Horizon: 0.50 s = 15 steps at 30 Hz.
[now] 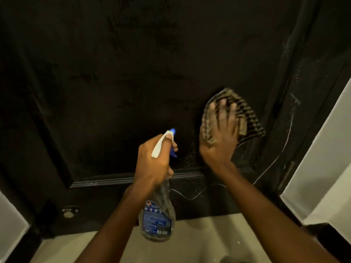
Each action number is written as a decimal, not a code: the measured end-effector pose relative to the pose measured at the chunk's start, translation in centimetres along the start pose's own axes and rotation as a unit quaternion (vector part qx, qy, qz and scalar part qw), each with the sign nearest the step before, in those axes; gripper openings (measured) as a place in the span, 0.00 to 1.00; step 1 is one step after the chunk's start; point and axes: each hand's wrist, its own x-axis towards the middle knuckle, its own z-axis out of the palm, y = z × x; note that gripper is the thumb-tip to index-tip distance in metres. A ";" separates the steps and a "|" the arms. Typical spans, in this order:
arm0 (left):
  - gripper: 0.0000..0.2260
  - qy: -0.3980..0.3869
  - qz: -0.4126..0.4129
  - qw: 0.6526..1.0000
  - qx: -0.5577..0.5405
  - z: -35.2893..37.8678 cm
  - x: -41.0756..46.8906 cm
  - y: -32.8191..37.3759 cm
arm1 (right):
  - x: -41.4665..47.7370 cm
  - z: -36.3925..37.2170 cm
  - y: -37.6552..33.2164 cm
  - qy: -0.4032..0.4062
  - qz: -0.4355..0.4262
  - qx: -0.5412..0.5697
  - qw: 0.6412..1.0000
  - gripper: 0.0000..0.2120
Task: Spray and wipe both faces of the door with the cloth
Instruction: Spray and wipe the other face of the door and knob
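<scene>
You have a single view, from the wide-angle camera on your head. It faces forward and down, close to the door [114, 73], whose dark face fills the frame from 9 through 12 to 3 o'clock. Your forearms come in from 6 o'clock. The left hand [155, 160] sits just below centre, with the right hand [218, 137] beside it toward 3 o'clock. Pale floor [199, 234] shows at 6 o'clock.

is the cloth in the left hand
No, the right hand presses the cloth flat against the door, while the left hand grips the spray bottle.
</scene>
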 end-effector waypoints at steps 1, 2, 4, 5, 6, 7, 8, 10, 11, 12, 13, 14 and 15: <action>0.16 0.006 0.002 1.000 -0.004 -0.3 0.0 -0.2 | -2.4 0.6 -0.1 -0.046 -0.074 -0.012 0.996 0.36; 0.17 0.006 0.005 1.000 -0.004 -0.4 -0.1 -0.3 | -5.2 1.2 0.3 -0.091 -0.147 -0.016 0.985 0.36; 0.17 -0.004 0.007 1.000 0.006 -0.7 -0.2 -0.4 | -9.9 1.6 2.5 -0.153 -0.227 -0.011 0.962 0.37; 0.17 -0.010 0.003 1.000 0.011 -0.8 -0.2 -0.4 | -11.4 1.4 3.9 -0.165 -0.223 -0.014 0.961 0.37; 0.16 -0.013 -0.002 1.000 0.013 -1.0 -0.2 -0.4 | -12.2 1.0 5.3 -0.166 -0.199 -0.023 0.966 0.39; 0.16 -0.015 -0.006 1.000 0.012 -1.2 -0.1 -0.5 | -12.3 0.6 6.7 -0.158 -0.164 -0.034 0.973 0.40; 0.15 -0.015 -0.008 1.000 0.010 -1.4 -0.1 -0.5 | -11.8 0.0 7.9 -0.147 -0.123 -0.040 0.981 0.40; 0.14 -0.015 -0.004 1.000 0.011 -1.9 -0.1 -0.6 | -9.2 -1.0 8.5 -0.102 -0.034 -0.032 0.994 0.36; 0.15 -0.015 0.000 1.000 0.015 -2.1 -0.2 -0.7 | -7.2 -1.2 7.8 -0.067 0.013 -0.019 0.998 0.35; 0.15 -0.014 0.002 1.000 0.017 -2.2 -0.3 -0.9 | -5.2 -1.1 6.6 -0.029 0.058 -0.006 0.998 0.34; 0.15 -0.010 0.004 1.000 0.017 -2.3 -0.4 -1.0 | -3.2 -0.8 4.8 0.005 0.103 0.002 0.995 0.33; 0.15 -0.004 0.005 1.000 0.013 -2.5 -0.5 -1.1 | -1.7 -0.5 2.8 0.030 0.144 0.008 0.989 0.31; 0.16 0.004 0.009 1.000 0.006 -2.7 -0.6 -1.3 | -0.7 -0.2 0.7 0.042 0.166 0.017 0.985 0.30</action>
